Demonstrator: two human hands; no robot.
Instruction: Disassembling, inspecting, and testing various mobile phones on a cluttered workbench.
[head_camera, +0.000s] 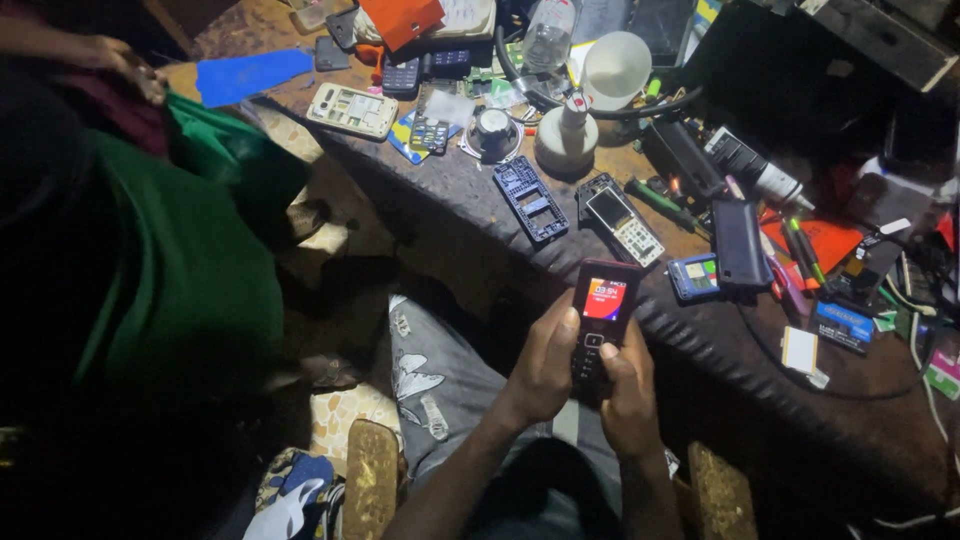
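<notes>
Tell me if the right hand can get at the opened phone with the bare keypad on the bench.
Probably yes: the opened phone lies uncovered just beyond the right hand, nothing between. But both hands, left hand too, hold the lit phone.

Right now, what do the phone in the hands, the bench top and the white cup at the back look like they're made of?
The phone, held by the left hand and the right hand, looks like dark, slightly glossy plastic with a lit glass or clear-plastic screen. The bench top seems brown wood or board, matt and worn, with a ridged front edge. The white cup looks like smooth plastic, possibly ceramic; the light leaves it open.
</notes>
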